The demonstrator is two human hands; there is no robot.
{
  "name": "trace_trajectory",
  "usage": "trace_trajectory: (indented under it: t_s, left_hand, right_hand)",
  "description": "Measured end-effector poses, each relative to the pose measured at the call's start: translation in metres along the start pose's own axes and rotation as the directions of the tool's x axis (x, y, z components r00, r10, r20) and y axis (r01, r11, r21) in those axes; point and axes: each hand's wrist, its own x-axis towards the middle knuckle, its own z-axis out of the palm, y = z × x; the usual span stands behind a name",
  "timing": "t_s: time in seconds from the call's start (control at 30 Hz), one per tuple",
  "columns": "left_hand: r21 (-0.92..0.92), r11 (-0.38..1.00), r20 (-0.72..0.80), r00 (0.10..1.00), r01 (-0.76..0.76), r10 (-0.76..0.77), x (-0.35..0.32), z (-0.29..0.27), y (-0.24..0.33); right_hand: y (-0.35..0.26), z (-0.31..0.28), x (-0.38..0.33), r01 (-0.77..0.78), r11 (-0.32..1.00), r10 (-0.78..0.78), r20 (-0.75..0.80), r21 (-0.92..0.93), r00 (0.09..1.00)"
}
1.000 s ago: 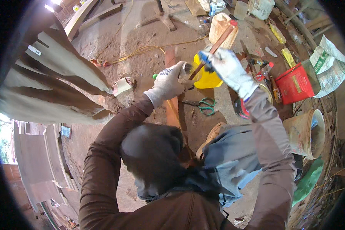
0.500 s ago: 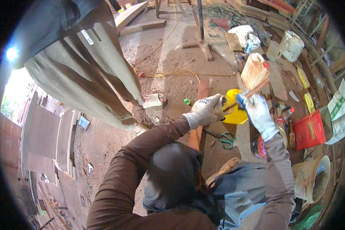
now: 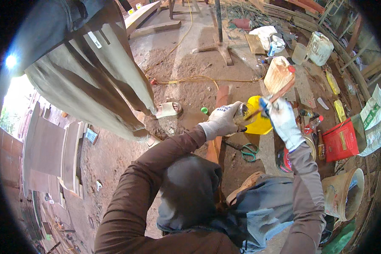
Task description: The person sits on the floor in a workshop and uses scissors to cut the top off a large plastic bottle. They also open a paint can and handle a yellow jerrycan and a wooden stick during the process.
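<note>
Stick (image 3: 282, 90): slim, reddish-brown, held aslant above the yellow container (image 3: 261, 122), upper end toward the stained jerrycan (image 3: 277, 76), lower end at the mouth of a small clear jar (image 3: 242, 109). Jar at the yellow container's left edge in view; whether they touch, cannot tell. Contents unclear.

Left hand (image 3: 224, 120), pale glove: fingers curled round the jar, left of the yellow container. Right hand (image 3: 282, 113), pale glove with blue at the fingers: closed on the stick, at the yellow container's right.

Containers, taken from the yellow one: jerrycan with red cap just beyond it, fill not visible. Round black-and-red tin (image 3: 282, 161) nearer the wearer and right. Red container (image 3: 338, 140) well right, contents hidden. Pale bucket (image 3: 332, 198) farther down-right, tilted, something bluish inside. Green-handled scissors (image 3: 249, 153) just below, on the floor.
</note>
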Motion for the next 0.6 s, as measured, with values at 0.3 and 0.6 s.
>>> trace_trajectory:
  t_s: [0.3, 0.6]
  left_hand:
    - [0.020, 1.000, -0.005, 1.000, 0.010, -0.010, 0.006, -0.001, 0.005]
    - [-0.037, 0.999, 0.046, 0.999, 0.018, -0.017, 0.010, 0.005, -0.002]
  right_hand:
    - [0.026, 0.008, -0.005, 0.068, 0.994, -0.068, -0.007, 0.080, 0.998]
    - [0.023, 0.016, -0.003, 0.311, 0.950, -0.304, -0.138, 0.031, 0.943]
